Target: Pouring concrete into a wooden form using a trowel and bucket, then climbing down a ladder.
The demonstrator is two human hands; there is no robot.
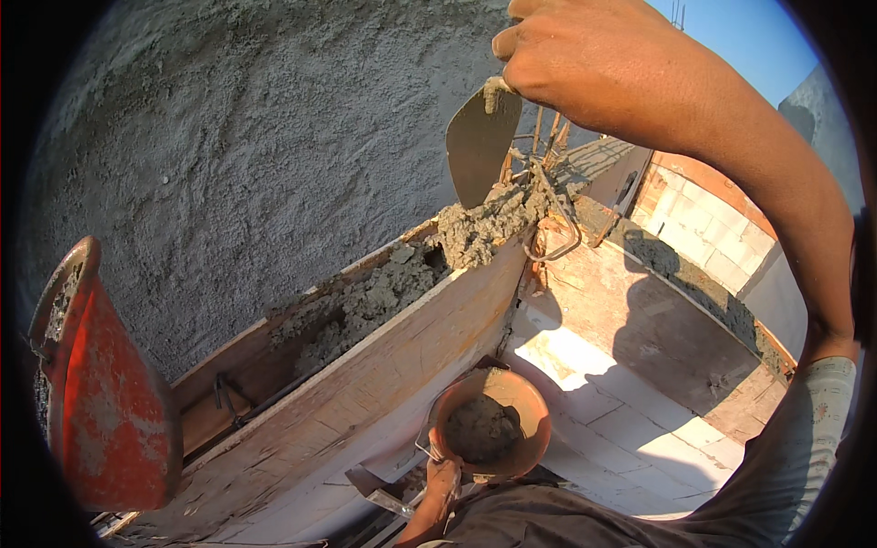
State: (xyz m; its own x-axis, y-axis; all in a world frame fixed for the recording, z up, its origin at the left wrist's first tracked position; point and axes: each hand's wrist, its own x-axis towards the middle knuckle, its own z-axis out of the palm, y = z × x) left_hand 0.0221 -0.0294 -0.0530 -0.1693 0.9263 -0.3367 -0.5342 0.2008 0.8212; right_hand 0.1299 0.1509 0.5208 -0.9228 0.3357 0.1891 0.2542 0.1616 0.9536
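Observation:
High in the view, my right hand is closed around the handle of a trowel. Its blade points down, with the tip at a heap of wet concrete at the corner of the wooden formwork. A smear of concrete clings to the top of the blade. Low in the middle, my left hand grips an orange bucket by its rim or handle; which one I cannot tell. Grey concrete lies inside the bucket.
A second red-orange bucket, smeared with concrete, is perched at the left. Bent steel bars stick out at the formwork corner. A rough grey wall rises behind; another board runs right, above white blocks.

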